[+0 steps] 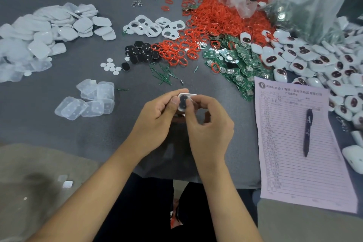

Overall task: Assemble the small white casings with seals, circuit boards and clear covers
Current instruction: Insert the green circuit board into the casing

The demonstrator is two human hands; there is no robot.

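Red seals point(208, 25) and green boards point(237, 65) heap ahead, clear covers point(86, 98) lie left, a form point(294, 143) with a pen point(308, 131) right. Both hands meet mid-table: the left hand point(157, 116) and right hand point(208, 124) pinch one white casing point(184, 102) above the grey table point(59, 124).

Desk point(59, 124): dark grey surface. Held casing point(184, 100): white, with a black insert. Seals point(212, 19): bright red-orange rings. Circuit boards point(241, 72): green with silver round contacts. Clear covers point(88, 98): translucent, colourless. Loose inserts point(140, 52): black. Small discs point(111, 66): white. Finished casings point(314, 61): white with dark red windows. Form sheet point(298, 153): pale lilac, ruled in dark lines. Pen point(307, 131): black with white lettering.
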